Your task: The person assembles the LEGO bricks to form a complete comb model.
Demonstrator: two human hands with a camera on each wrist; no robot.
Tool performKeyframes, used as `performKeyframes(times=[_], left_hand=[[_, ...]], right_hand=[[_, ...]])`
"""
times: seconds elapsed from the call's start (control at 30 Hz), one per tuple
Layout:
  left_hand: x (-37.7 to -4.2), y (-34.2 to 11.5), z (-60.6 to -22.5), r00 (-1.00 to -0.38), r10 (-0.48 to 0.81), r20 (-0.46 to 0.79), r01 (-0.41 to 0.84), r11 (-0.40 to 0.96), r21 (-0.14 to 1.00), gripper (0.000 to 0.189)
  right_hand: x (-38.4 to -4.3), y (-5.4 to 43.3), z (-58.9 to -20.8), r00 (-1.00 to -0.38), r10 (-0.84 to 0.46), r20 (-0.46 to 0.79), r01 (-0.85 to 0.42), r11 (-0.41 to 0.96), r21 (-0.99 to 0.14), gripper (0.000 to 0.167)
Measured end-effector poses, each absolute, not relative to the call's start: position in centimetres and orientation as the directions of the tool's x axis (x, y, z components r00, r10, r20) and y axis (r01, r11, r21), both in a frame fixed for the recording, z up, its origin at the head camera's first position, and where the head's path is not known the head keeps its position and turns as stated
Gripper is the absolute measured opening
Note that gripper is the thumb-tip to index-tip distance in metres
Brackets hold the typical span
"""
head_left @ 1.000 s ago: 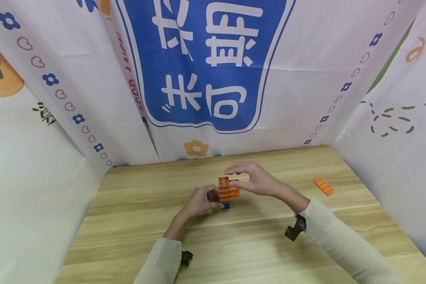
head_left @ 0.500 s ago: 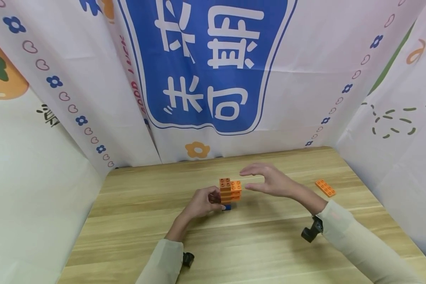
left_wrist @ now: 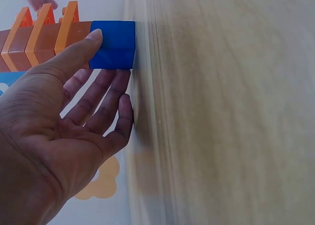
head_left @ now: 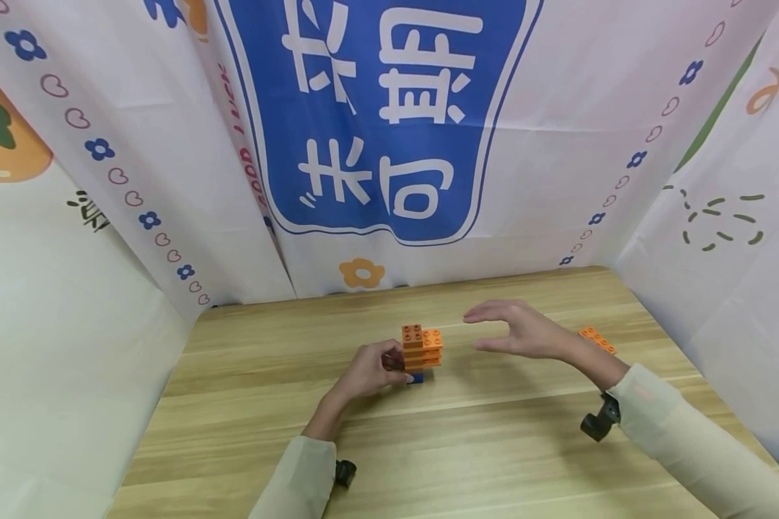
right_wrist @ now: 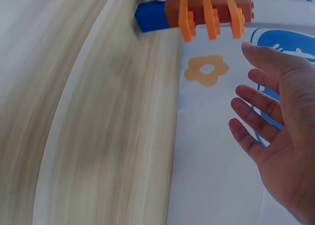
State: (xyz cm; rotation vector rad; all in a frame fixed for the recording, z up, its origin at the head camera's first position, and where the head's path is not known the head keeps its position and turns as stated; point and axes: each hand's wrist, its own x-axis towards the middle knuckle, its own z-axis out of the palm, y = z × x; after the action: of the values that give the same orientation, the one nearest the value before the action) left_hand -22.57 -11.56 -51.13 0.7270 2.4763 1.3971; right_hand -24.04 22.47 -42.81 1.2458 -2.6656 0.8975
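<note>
A stacked toy brick tower (head_left: pixel 412 346) stands on the table, brown bricks alternating with thin orange plates that jut out to the right. At its foot is a blue brick (left_wrist: pixel 113 43). My left hand (head_left: pixel 366 371) holds the tower low from the left, its thumb (left_wrist: pixel 88 45) across the blue and brown join and the fingers curled behind. To the right of the tower, apart from it, my right hand (head_left: pixel 522 331) is in the air with fingers spread and nothing in them. In the right wrist view, three orange plates (right_wrist: pixel 210 18) project from the tower's side.
A loose orange studded plate (head_left: pixel 599 339) lies on the right part of the wooden table (head_left: pixel 266 425), partly hidden by my right forearm. Printed cloth (head_left: pixel 526 187) hangs behind the table and at both sides. Each wrist wears a small black camera (head_left: pixel 600 422).
My right hand has moved away from the tower to the right, and its forearm now overlaps the loose orange plate. The left hand keeps its hold on the tower's base.
</note>
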Motion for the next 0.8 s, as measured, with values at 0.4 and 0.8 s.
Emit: performKeyframes(times=[0.4, 0.8], left_hand=[[-22.6, -11.6, -50.8, -0.853, 0.519, 0.051, 0.310, 0.425, 0.850, 0.023], [-22.6, -11.5, -50.7, -0.859, 0.512, 0.027, 0.281, 0.427, 0.860, 0.028]], right_hand=[[-23.9, 25.8, -43.4, -0.685, -0.679, 0.266, -0.712, 0.545, -0.442, 0.040], [-23.8, 29.4, -44.7, -0.691, -0.669, 0.273, -0.718, 0.591, -0.367, 0.040]])
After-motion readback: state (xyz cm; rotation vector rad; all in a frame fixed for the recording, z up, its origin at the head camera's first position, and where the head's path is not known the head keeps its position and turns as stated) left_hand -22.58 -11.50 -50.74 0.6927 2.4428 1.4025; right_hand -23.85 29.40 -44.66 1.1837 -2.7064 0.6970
